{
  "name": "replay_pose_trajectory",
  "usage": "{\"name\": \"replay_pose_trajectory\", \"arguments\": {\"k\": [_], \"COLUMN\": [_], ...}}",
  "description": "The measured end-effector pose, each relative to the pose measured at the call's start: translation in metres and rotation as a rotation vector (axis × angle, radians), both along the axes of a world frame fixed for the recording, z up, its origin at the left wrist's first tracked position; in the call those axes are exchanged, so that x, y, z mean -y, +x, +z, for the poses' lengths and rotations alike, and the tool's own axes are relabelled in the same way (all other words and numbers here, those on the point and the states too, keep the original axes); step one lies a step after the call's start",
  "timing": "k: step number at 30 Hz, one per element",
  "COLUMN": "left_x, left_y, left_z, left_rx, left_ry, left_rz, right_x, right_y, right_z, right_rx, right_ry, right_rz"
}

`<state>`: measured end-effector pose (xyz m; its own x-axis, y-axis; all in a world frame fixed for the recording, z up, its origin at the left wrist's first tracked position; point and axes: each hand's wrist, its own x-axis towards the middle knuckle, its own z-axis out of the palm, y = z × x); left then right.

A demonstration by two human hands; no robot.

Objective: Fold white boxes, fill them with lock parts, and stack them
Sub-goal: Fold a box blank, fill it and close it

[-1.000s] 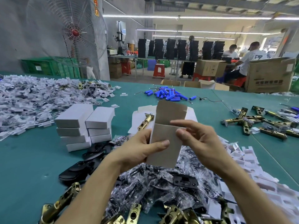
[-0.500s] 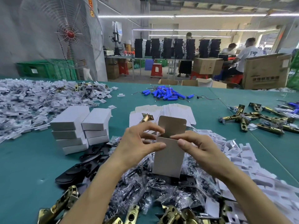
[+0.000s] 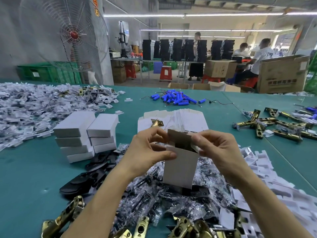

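Grips white box (image 3: pixel 180 167) w/ curled fingers: left hand (image 3: pixel 147 152) thumb on front face, right hand (image 3: pixel 221 150) pinching top-right edge beside raised flap. Holds it upright, top open, over heap of bagged lock parts (image 3: pixel 145 200). Notes 2 stacks of closed boxes (image 3: pixel 82 134) at left, flat blanks (image 3: pixel 188 119) w/ 1 brass latch (image 3: pixel 155 122) behind.

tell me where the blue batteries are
Head view: the blue batteries lie in a pile at the far middle of the table, just beyond the flat box blanks and left of the brass latches.
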<state>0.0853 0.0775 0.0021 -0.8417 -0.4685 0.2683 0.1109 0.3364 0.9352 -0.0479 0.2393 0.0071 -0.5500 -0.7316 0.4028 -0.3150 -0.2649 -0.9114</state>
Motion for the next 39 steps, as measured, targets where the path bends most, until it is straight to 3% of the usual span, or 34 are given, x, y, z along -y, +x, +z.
{"name": "replay_pose_trajectory", "arguments": {"k": [3, 7, 14, 22, 28, 39], "left_x": [0.001, 0.001, 0.000, -0.002, -0.006, -0.006], "left_y": [0.001, 0.002, 0.001, -0.006, -0.007, -0.007], "left_z": [0.001, 0.002, 0.001, -0.003, -0.002, 0.000], "left_rx": [-0.009, 0.013, 0.016, -0.078, -0.082, -0.037], "left_ry": [0.022, 0.029, -0.010, -0.077, -0.068, -0.161], "left_rz": [-0.012, 0.016, 0.009, 0.072, 0.091, 0.119], "right_x": [-0.006, -0.008, -0.005, -0.002, 0.001, 0.001], "right_y": [-0.004, -0.005, -0.003, 0.007, 0.008, -0.003], "right_z": [0.004, 0.005, 0.007, 0.009, 0.003, 0.004], "right_rx": [-0.026, -0.170, -0.238, -0.343, -0.337, -0.134], "right_ry": [0.050, 0.116, 0.129, 0.147, 0.100, 0.134], "right_rz": [0.039, -0.065, -0.134, -0.224, -0.283, -0.235]}}
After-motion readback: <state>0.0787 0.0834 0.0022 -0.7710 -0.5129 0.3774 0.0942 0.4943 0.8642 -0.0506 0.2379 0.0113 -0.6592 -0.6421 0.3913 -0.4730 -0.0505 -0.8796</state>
